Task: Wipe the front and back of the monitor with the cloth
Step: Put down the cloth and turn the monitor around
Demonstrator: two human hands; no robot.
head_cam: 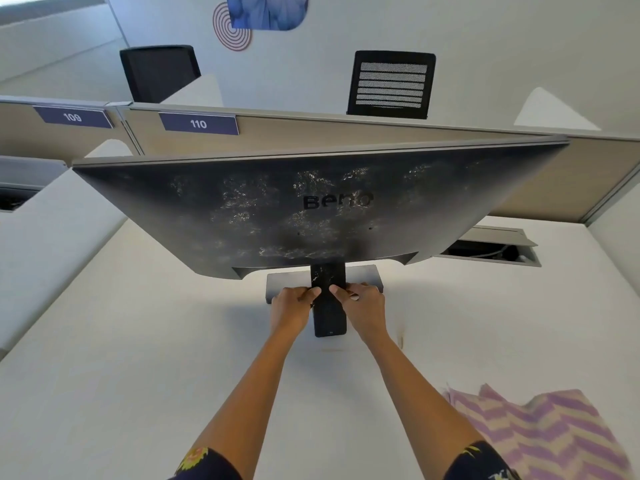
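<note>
Left hand and right hand, grip clamped on the stand of the BenQ monitor (dusty back facing), seem to be positioning it; next likely calls for the striped cloth, at the desk's near-right corner.

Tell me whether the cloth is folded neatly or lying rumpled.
Rumpled: the cloth lies loosely bunched on the desk, edges uneven. Both the left hand and right hand grip the monitor stand instead.
</note>
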